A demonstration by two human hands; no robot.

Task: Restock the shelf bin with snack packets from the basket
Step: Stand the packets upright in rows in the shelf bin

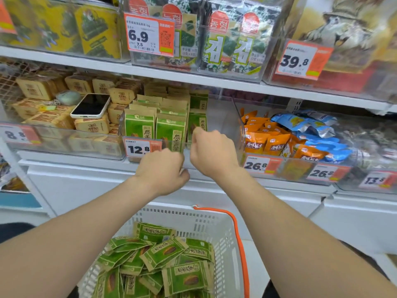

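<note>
Two sets of fingers were curled inward at the front of the clear shelf bin (238, 125). The left hand (163, 171) was bunched against the bin's front wall, its fingers (169, 154) tucked out of sight; the right hand (212, 153) reached over the front rim, its fingers (199, 134) folded close against an upright packet. Whether either set clamped on anything I cannot tell.

Just beyond the fingers, upright green snack packets (139, 125) filled the left and middle of the bin in rows, leaving the space behind the right fingers bare. Touching distance left of the left fingers hung a 12.8 price tag (138, 149). Farther left, a phone (91, 105) lay on tan packets (92, 124); right of the right fingers sat orange packets (257, 140) and blue packets (311, 125). Below the wrists, nearer the person, a white basket (202, 224) with an orange handle (238, 233) held loose green packets (165, 252) in a heap.
</note>
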